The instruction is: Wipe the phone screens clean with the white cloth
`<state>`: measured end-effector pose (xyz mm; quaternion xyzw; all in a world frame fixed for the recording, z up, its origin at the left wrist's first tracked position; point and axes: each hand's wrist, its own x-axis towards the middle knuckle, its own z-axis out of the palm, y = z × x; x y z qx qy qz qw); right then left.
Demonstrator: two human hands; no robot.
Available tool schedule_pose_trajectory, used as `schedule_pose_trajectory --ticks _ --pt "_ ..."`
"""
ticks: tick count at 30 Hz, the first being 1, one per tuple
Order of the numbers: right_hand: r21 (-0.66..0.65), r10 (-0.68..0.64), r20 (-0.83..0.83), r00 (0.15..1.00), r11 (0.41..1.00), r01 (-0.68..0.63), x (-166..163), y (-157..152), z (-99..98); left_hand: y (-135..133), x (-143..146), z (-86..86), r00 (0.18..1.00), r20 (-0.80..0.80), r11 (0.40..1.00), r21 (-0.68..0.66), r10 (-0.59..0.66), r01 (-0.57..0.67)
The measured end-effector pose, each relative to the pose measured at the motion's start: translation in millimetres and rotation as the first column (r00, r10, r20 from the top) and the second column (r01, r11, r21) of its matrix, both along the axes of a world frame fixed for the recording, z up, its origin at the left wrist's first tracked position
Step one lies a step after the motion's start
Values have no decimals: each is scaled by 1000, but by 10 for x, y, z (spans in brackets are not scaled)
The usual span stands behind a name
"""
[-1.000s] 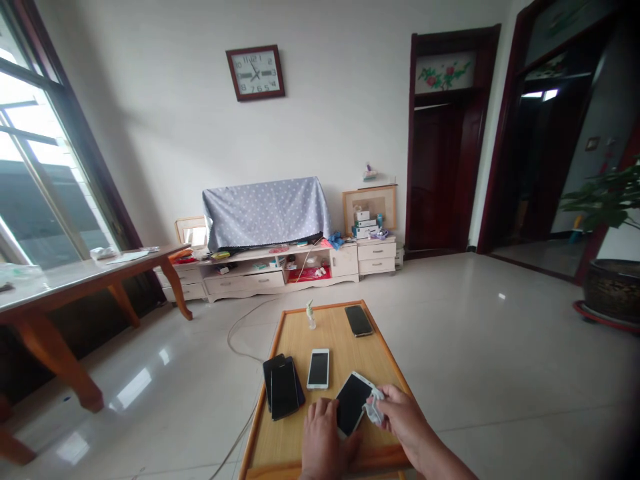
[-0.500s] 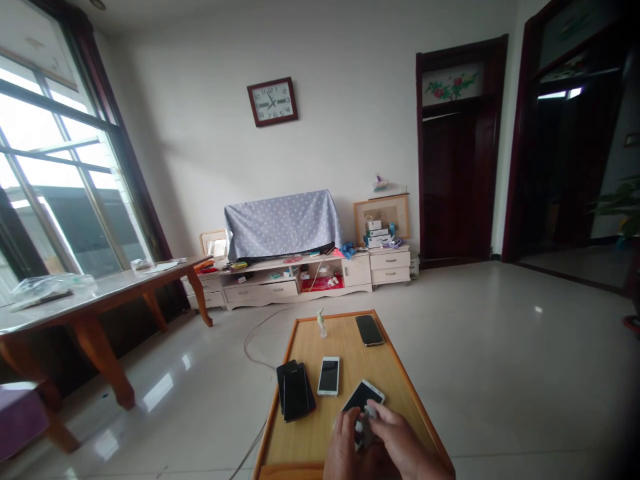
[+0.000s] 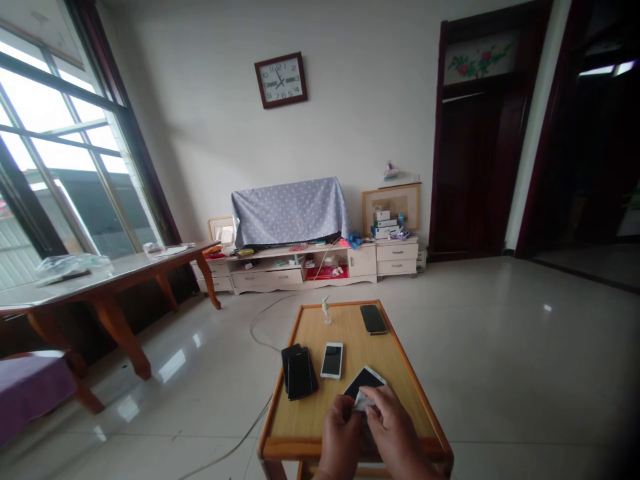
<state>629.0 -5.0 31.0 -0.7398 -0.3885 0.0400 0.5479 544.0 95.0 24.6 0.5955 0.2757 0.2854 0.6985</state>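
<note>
My left hand [image 3: 342, 421] and my right hand [image 3: 393, 419] are close together over the near part of the small wooden table [image 3: 280, 441]. Between them, the fingers of both hands pinch a small crumpled whitish cloth [image 3: 364, 401]. Just beyond the fingertips lies a white smartphone [image 3: 367, 380] with a dark screen, its near end covered by my hands. To its left another white smartphone [image 3: 332, 360] lies face up. Farther left, a black smartphone [image 3: 300, 375] rests partly on top of a second dark one [image 3: 286, 369].
A dark phone [image 3: 373, 319] lies at the table's far right corner, and a small clear pump bottle [image 3: 327, 312] stands at the far edge. A cable [image 3: 260, 339] runs over the floor on the left. Beyond are a low white cabinet [image 3: 270, 278] and a longer table [image 3: 120, 283].
The view has tilted down and shifted slightly left, showing the table's near edge. My hands have turned the cloth, and more of its white surface shows at my fingertips.
</note>
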Motion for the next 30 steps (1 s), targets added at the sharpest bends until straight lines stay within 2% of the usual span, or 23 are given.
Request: schedule_pose_trajectory --ticks 4,8,12,14,16,18,20,22,23,26,30 --pt "-128 175 134 975 979 -159 -80 2 39 85 19 -67 1000 31 998 -58 -6 8" --pt "-177 227 167 960 964 -198 -62 41 15 158 -14 -91 997 68 992 -121 -35 43" --pt "-148 139 99 985 981 -123 68 82 7 175 -43 -42 987 93 985 -104 -128 138" --pt "-122 33 25 999 992 -30 191 79 -2 207 -54 -6 983 62 985 -18 -173 174" --pt "-102 -92 -57 994 991 86 350 58 -24 278 -74 21 993 -3 980 164 -118 117" --pt "-106 -183 -107 977 979 172 516 32 -57 376 -103 32 990 -142 900 431 -1 63" --pt "-126 -221 -106 969 970 207 654 21 -98 467 -134 21 947 -291 748 657 134 96" --pt "-142 -229 -72 971 966 217 735 42 -148 521 -152 -7 871 -424 626 756 249 189" --pt "-145 -224 -46 973 966 216 752 66 -177 533 -153 -24 833 -474 589 772 284 239" --pt "-158 -186 52 981 969 192 727 169 -267 530 -137 -72 778 -548 528 778 307 339" --pt "-254 -104 178 979 956 147 649 292 -320 515 -116 -105 787 -534 492 798 309 348"
